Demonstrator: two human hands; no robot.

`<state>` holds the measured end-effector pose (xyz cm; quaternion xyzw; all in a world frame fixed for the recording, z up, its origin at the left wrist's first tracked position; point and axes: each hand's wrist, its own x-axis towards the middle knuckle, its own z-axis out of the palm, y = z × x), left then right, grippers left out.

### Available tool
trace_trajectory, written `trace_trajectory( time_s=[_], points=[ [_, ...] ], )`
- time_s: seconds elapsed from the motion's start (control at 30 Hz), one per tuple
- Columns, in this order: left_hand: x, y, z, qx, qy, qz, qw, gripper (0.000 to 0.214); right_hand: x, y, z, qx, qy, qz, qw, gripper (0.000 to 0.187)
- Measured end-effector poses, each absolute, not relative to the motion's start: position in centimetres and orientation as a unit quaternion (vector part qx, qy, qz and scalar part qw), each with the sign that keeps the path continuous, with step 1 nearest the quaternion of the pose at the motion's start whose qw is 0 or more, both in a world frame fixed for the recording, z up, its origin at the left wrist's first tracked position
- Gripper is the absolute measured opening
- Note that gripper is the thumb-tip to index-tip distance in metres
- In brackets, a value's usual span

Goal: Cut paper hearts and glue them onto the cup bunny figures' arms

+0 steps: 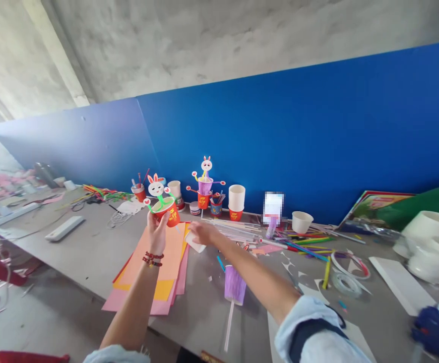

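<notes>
My left hand (157, 233) is wrapped round a red paper cup (172, 214) with yellow lettering, raised above the table and tilted. Out of the cup rises a white rabbit head (156, 188) on green strips, with small round paws at its sides. A pale straw end shows beneath the cup. Just right of it, my right hand (200, 233) reaches out with fingers apart and slightly bent, near a white piece (195, 246) on the table. Below my right forearm lies a purple-coloured paper cup (235, 285) with a clear straw (229, 327); the forearm partly covers it.
Coloured paper sheets (162, 290) lie under my left arm. Along the blue partition (298, 126) stand a two-cup rabbit figure (205, 184), stacked cups (236, 196) and a white cup (301, 222). Straws, pens, tape rolls (346, 284) and a blue glue gun (434, 330) lie to the right.
</notes>
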<state>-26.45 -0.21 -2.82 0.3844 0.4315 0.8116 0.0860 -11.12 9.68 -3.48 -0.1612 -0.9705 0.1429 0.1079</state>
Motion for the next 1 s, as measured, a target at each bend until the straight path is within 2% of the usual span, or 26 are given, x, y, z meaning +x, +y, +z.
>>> trace_trajectory(
  time_s=[0.13, 0.27, 0.33, 0.47, 0.77, 1.0],
  points=[
    [-26.6, -0.3, -3.2, 0.404, 0.430, 0.801, 0.105, 0.044, -10.1, 10.2, -4.0, -0.128, -0.977, 0.148, 0.089, 0.030],
    [-25.4, 0.5, -3.2, 0.418, 0.426, 0.793, 0.122, 0.045, -8.0, 10.3, -4.1, -0.092, -0.978, 0.152, 0.111, 0.009],
    [-24.3, 1.0, -3.2, 0.427, 0.428, 0.786, 0.130, 0.047, -7.5, 10.3, -4.5, -0.086, -0.977, 0.153, 0.125, 0.007],
    [-22.6, 1.3, -3.7, 0.448, 0.444, 0.763, 0.139, 0.050, -7.3, 10.3, -5.6, -0.090, -0.973, 0.150, 0.152, 0.007],
    [-23.1, 1.0, -7.4, 0.478, 0.481, 0.714, 0.176, 0.048, -6.0, 10.6, -5.9, -0.116, -0.953, 0.169, 0.222, 0.024],
    [-23.4, 1.4, -10.5, 0.497, 0.484, 0.682, 0.232, 0.051, -2.3, 9.6, -4.8, -0.134, -0.944, 0.181, 0.240, 0.020]
  ],
)
